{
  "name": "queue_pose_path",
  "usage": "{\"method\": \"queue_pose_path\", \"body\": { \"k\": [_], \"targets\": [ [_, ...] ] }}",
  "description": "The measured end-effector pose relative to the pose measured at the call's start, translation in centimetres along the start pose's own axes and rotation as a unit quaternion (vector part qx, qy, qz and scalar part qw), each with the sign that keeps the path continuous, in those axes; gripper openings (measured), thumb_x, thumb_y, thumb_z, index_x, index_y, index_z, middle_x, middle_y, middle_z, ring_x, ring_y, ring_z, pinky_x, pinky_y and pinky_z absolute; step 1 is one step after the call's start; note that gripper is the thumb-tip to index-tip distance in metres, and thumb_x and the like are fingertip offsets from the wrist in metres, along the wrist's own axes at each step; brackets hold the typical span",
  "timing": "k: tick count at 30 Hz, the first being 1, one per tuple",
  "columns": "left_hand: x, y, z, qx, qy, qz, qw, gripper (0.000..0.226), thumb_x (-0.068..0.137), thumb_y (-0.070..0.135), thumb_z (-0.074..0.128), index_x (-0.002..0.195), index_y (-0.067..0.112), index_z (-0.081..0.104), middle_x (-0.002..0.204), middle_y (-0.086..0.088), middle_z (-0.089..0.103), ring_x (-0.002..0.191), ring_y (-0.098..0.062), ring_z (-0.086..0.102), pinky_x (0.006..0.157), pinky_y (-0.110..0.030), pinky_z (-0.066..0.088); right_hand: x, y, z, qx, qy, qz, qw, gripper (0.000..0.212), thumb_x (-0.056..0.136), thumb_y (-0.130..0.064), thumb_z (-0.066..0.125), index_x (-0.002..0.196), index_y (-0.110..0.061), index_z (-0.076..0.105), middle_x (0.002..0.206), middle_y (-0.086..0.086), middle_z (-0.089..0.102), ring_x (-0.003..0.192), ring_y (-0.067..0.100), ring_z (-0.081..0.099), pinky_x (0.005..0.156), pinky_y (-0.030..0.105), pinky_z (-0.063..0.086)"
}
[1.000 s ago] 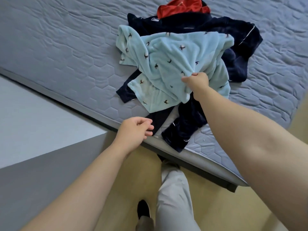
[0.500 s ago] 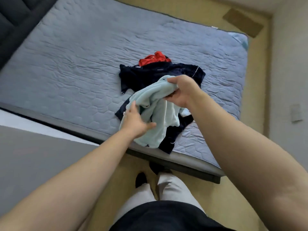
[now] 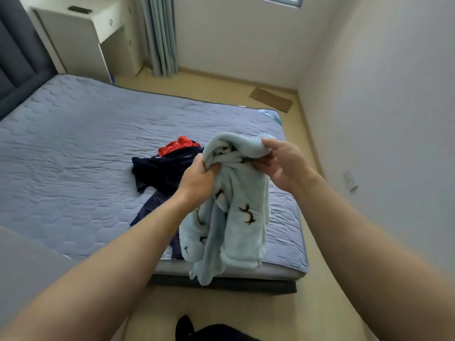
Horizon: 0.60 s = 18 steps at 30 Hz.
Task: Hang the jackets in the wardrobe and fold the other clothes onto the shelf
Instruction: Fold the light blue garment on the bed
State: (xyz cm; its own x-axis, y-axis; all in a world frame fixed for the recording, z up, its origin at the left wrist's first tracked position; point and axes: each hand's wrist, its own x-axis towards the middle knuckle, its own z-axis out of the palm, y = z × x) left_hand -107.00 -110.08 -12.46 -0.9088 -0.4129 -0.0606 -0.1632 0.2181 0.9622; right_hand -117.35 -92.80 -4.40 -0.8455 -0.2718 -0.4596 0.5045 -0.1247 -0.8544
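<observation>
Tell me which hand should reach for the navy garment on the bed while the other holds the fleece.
Left, probably. The left hand grips the light blue fleece on the side nearest the navy garment on the mattress; the right hand would have to cross the fleece.

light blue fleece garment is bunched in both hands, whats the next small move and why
The left hand and right hand grip the light blue fleece garment close together, so it hangs crumpled over the edge of the bed and its shape is hard to read. Probably best to slide the hands apart along its top edge to open it out.
</observation>
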Motion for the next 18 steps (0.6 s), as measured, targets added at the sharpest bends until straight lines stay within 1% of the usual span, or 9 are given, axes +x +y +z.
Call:
{"method": "queue_pose_path", "body": {
  "k": [3, 6, 7, 10, 12, 13, 14, 16, 18],
  "targets": [
    [0.3, 4.4, 2.3, -0.090, 0.014, 0.032, 0.995, 0.022, 0.100, 0.034, 0.055, 0.118, 0.023, 0.059, 0.108, 0.005, 0.068, 0.102, -0.012, 0.066, 0.093, -0.042, 0.056, -2.1, -1.2, -3.1, -0.014, -0.027, -0.032, 0.999, 0.033, 0.089, 0.004, 0.052, 0.118, -0.007, 0.063, 0.115, 0.018, 0.072, 0.107, 0.029, 0.070, 0.101, 0.040, 0.054],
    [0.4, 8.4, 4.4, -0.145, 0.048, 0.047, 0.987, 0.029, 0.099, 0.040, 0.054, 0.120, 0.020, 0.059, 0.110, 0.000, 0.070, 0.103, -0.016, 0.068, 0.095, -0.044, 0.056, -4.4, -1.4, -6.6, -0.140, -0.015, -0.062, 0.988, 0.055, 0.080, 0.013, 0.048, 0.123, -0.018, 0.065, 0.116, 0.011, 0.071, 0.112, 0.023, 0.066, 0.104, 0.043, 0.051],
    [0.4, 9.6, 5.1, -0.154, 0.067, 0.047, 0.985, 0.031, 0.100, 0.040, 0.054, 0.121, 0.018, 0.059, 0.110, -0.001, 0.070, 0.103, -0.017, 0.068, 0.095, -0.043, 0.055, -5.1, -1.3, -8.1, -0.181, -0.026, -0.060, 0.981, 0.065, 0.077, 0.017, 0.046, 0.125, -0.022, 0.063, 0.122, 0.011, 0.067, 0.115, 0.024, 0.063, 0.100, 0.043, 0.053],
    [0.0, 12.8, 6.9, -0.181, 0.132, 0.042, 0.974, 0.024, 0.102, 0.041, 0.051, 0.116, 0.023, 0.058, 0.106, 0.003, 0.069, 0.096, -0.011, 0.066, 0.089, -0.035, 0.055, -7.4, -0.5, -12.8, -0.257, -0.137, -0.020, 0.956, 0.100, 0.064, 0.025, 0.047, 0.146, -0.032, 0.043, 0.138, 0.008, 0.055, 0.119, 0.032, 0.060, 0.069, 0.036, 0.058],
    [-0.3, 14.8, 7.7, -0.220, 0.143, 0.036, 0.964, 0.024, 0.102, 0.043, 0.050, 0.111, 0.023, 0.060, 0.105, 0.000, 0.071, 0.097, -0.014, 0.068, 0.090, -0.037, 0.056, -8.6, 0.0, -15.4, -0.335, -0.199, -0.007, 0.921, 0.119, 0.059, 0.021, 0.063, 0.153, -0.042, 0.026, 0.143, 0.000, 0.047, 0.124, 0.025, 0.054, 0.073, 0.028, 0.057],
    [-0.5, 15.7, 8.1, -0.242, 0.142, 0.033, 0.959, 0.027, 0.102, 0.043, 0.050, 0.113, 0.021, 0.062, 0.106, -0.002, 0.071, 0.100, -0.018, 0.069, 0.093, -0.040, 0.057, -9.1, 0.3, -16.3, -0.376, -0.211, -0.010, 0.902, 0.120, 0.060, 0.016, 0.072, 0.154, -0.041, 0.025, 0.141, -0.005, 0.046, 0.125, 0.018, 0.052, 0.076, 0.022, 0.055],
    [-0.7, 16.5, 8.4, -0.261, 0.141, 0.033, 0.954, 0.029, 0.102, 0.042, 0.051, 0.115, 0.019, 0.062, 0.107, -0.004, 0.072, 0.102, -0.021, 0.070, 0.095, -0.043, 0.057, -9.5, 0.7, -17.0, -0.402, -0.210, -0.025, 0.891, 0.112, 0.065, 0.010, 0.080, 0.153, -0.036, 0.029, 0.138, -0.009, 0.048, 0.122, 0.010, 0.052, 0.076, 0.017, 0.054],
    [-0.9, 17.7, 8.9, -0.283, 0.143, 0.042, 0.947, 0.029, 0.102, 0.040, 0.053, 0.116, 0.018, 0.063, 0.107, -0.004, 0.073, 0.102, -0.021, 0.071, 0.091, -0.040, 0.059, -9.2, 1.3, -17.9, -0.406, -0.166, -0.088, 0.894, 0.076, 0.076, -0.004, 0.082, 0.141, -0.025, 0.049, 0.129, -0.008, 0.059, 0.111, 0.002, 0.059, 0.080, 0.014, 0.053],
    [-1.3, 18.4, 9.4, -0.283, 0.143, 0.050, 0.947, 0.028, 0.101, 0.039, 0.055, 0.114, 0.017, 0.065, 0.100, -0.001, 0.074, 0.092, -0.015, 0.074, 0.075, -0.029, 0.061, -8.6, 0.7, -18.4, -0.361, -0.053, -0.133, 0.922, 0.034, 0.087, -0.012, 0.068, 0.119, -0.020, 0.063, 0.115, 0.001, 0.068, 0.100, 0.014, 0.063, 0.087, 0.026, 0.053]
  ]
}}
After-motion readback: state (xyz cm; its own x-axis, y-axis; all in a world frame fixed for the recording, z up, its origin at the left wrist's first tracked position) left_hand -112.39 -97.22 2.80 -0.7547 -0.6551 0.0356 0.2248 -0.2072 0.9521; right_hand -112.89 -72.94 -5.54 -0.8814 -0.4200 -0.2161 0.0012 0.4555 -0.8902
